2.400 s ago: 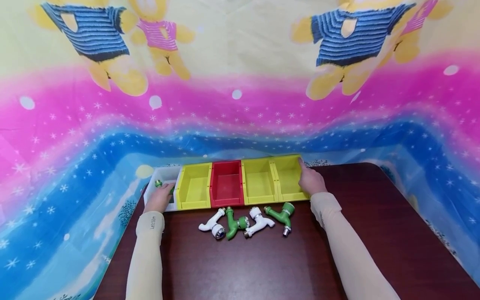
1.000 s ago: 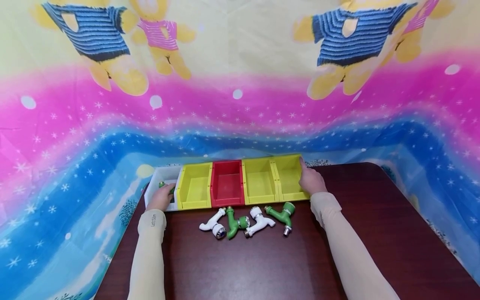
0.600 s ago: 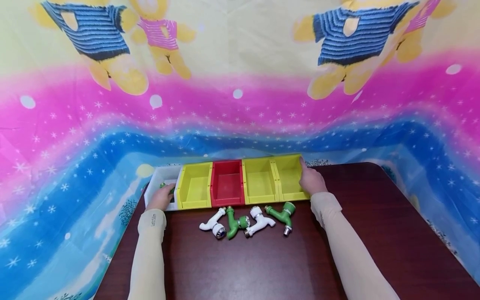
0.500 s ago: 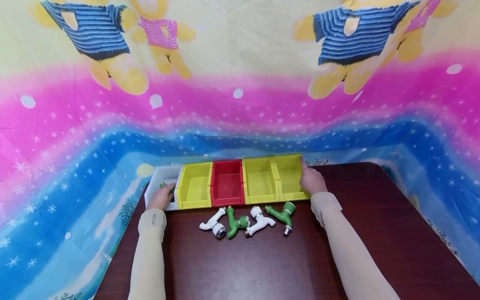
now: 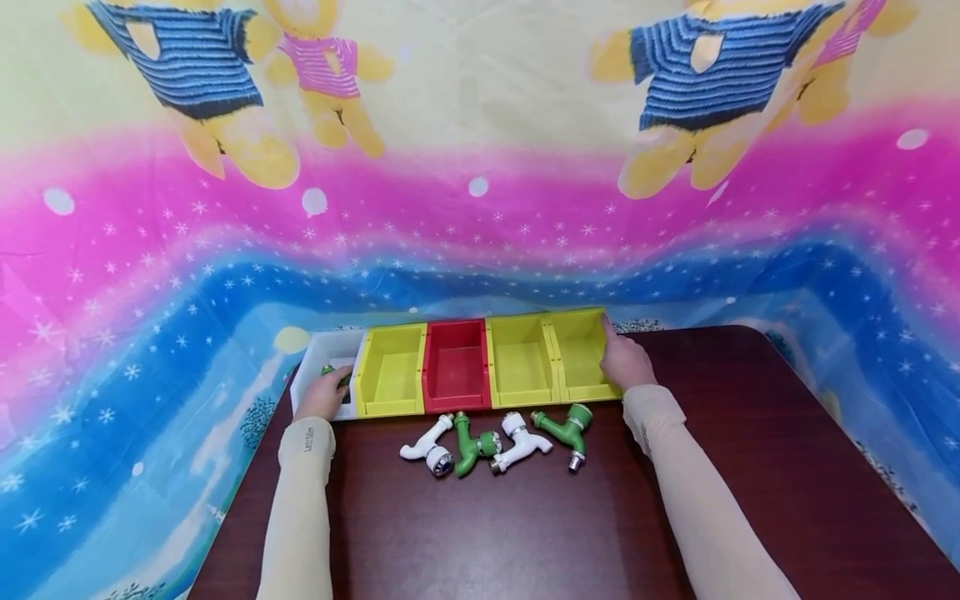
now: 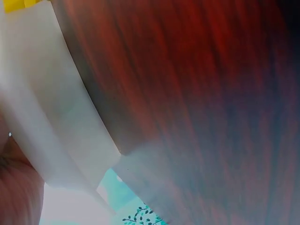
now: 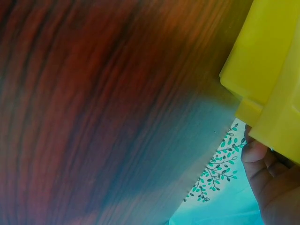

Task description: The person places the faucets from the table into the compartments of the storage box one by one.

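Note:
My left hand (image 5: 322, 395) reaches into the white bin (image 5: 321, 343) at the row's left end and holds a green faucet (image 5: 327, 369), mostly hidden by the fingers. In the left wrist view the white bin's wall (image 6: 70, 98) covers those fingers. At the other end my right hand (image 5: 627, 362) grips the outer side of the rightmost yellow bin (image 5: 585, 342), one finger lying along its edge. On the table before the bins lie a white faucet (image 5: 429, 446), a green faucet (image 5: 467, 450), another white faucet (image 5: 522, 448) and another green one with a metal tip.
Between the end bins stand a yellow bin (image 5: 392, 367), a red bin (image 5: 456, 367) and another yellow bin (image 5: 519, 358), side by side. They stand on a dark wooden table (image 5: 487, 533). A printed cloth (image 5: 480, 225) hangs close behind them.
Since the earliest frame, my left hand has shifted slightly right with the green faucet inside the white bin, and less of the faucet shows. My right hand stays at the yellow bin.

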Available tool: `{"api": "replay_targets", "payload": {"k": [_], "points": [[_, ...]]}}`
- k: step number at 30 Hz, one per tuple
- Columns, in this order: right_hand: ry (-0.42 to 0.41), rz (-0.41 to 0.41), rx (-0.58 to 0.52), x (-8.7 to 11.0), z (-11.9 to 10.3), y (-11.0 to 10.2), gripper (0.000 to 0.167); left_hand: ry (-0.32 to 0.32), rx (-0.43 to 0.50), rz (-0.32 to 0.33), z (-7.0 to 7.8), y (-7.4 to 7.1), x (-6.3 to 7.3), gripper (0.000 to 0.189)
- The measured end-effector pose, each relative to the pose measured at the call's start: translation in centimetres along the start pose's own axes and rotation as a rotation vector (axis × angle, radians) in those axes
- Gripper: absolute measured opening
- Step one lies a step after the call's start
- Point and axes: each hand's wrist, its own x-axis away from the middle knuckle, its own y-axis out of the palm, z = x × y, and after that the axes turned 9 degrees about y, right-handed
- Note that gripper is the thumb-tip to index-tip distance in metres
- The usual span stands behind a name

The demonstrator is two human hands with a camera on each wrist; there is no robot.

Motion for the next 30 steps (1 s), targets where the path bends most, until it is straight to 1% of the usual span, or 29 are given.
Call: {"api": "replay_targets", "payload": {"k": [6,13,18,26,28,30], "points": [[0.009,-0.011,-0.001,-0.10,0.01,0.21,0.091,-0.004,0.000,0.018,-0.08,0.19,0.10,0.049],[-0.012,0.001,0.029,-0.20,-0.03,0.23,0.090,-0.001,-0.009,0.049,-0.39,0.27,-0.01,0.049],[-0.016,0.003,0.040,-0.35,0.03,0.28,0.089,-0.007,-0.010,0.046,-0.74,0.45,-0.20,0.048],[0.009,-0.017,0.014,-0.25,-0.06,0.01,0.092,0.036,-0.044,0.058,-0.71,0.26,-0.32,0.046],[0.015,-0.018,0.010,-0.19,-0.11,-0.07,0.092,0.036,-0.049,0.058,-0.78,0.25,-0.40,0.046],[0.017,-0.019,0.013,-0.16,-0.12,-0.08,0.093,0.019,-0.048,0.051,-0.88,0.28,-0.46,0.047]]}}
